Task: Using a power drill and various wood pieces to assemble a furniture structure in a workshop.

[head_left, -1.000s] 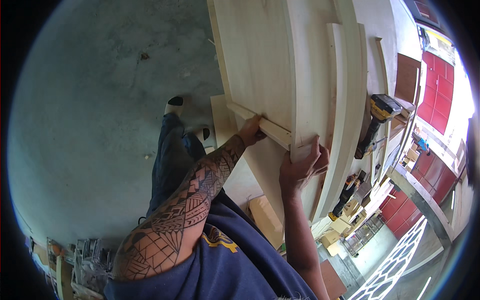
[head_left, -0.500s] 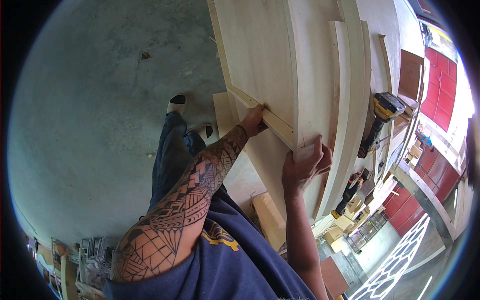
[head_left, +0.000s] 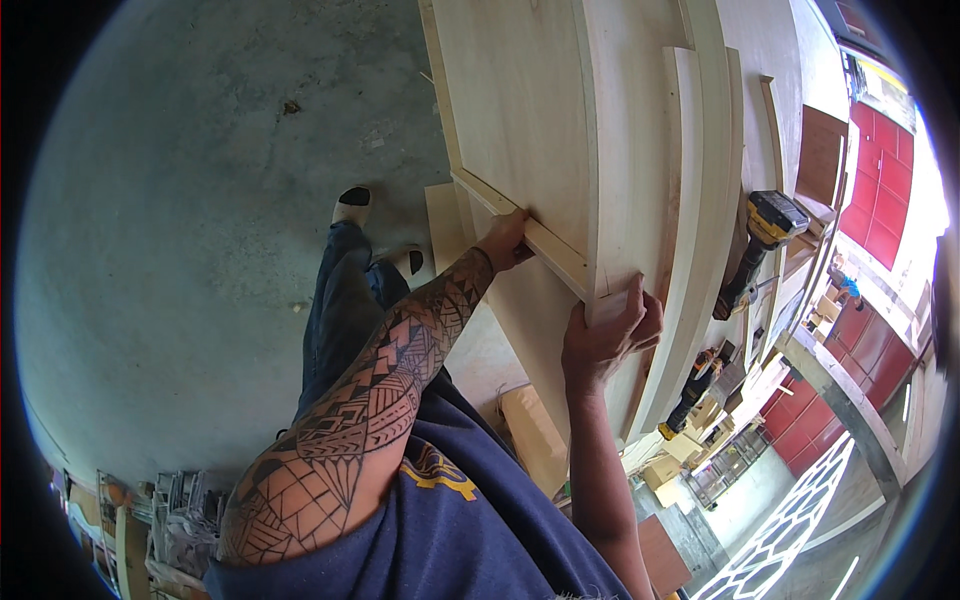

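Clamps the left hand (head_left: pixel 507 240) around the middle of a pale wood strip (head_left: pixel 556 255). Places the right hand (head_left: pixel 612 337) at the strip's right end; cannot tell whether clamped on it or only touching. Locates the strip across a wide wood panel (head_left: pixel 510 110). Shows 2 cordless power tools (head_left: pixel 772 217) beyond the panel, at right, and red doors (head_left: pixel 884 188) farthest back.
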A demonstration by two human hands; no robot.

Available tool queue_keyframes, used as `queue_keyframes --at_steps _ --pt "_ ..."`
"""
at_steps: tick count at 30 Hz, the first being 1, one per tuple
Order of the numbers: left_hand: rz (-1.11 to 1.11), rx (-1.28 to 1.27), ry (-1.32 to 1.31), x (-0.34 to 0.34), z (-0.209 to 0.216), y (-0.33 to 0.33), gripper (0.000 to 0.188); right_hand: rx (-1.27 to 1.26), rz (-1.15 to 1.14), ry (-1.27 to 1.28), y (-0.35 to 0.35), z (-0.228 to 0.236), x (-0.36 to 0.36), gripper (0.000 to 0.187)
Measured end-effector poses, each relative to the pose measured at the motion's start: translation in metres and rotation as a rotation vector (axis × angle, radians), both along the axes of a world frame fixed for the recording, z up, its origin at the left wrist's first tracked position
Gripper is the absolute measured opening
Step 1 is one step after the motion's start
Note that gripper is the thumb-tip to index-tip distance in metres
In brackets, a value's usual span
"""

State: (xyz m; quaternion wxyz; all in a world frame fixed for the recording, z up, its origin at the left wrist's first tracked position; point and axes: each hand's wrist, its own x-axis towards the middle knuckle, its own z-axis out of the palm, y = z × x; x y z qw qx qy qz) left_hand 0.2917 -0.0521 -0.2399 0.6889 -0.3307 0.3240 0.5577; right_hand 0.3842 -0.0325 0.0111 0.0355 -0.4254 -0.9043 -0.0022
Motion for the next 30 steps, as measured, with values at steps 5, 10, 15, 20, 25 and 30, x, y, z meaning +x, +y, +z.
queue_keyframes --at_steps 5,10,15,20,25,30 --pt "-0.011 -0.013 -0.002 0.002 0.001 0.001 0.036 0.002 0.009 -0.004 0.000 -0.001 0.000 0.103" --pt "-0.069 -0.020 0.024 -0.003 0.011 0.000 0.040 0.001 0.003 -0.014 0.001 0.000 0.002 0.104" --pt "-0.049 0.031 0.018 -0.008 0.014 -0.002 0.040 -0.005 0.001 -0.015 0.001 0.000 0.001 0.105" --pt "-0.073 0.017 0.025 -0.007 0.011 0.000 0.038 0.005 0.009 -0.017 0.001 -0.001 0.002 0.105" --pt "-0.045 0.002 0.043 -0.005 0.003 -0.001 0.036 0.000 0.007 -0.018 0.001 -0.001 0.000 0.105" --pt "-0.041 0.005 0.049 -0.006 0.009 -0.001 0.036 0.005 0.012 -0.023 0.001 0.000 0.001 0.105"
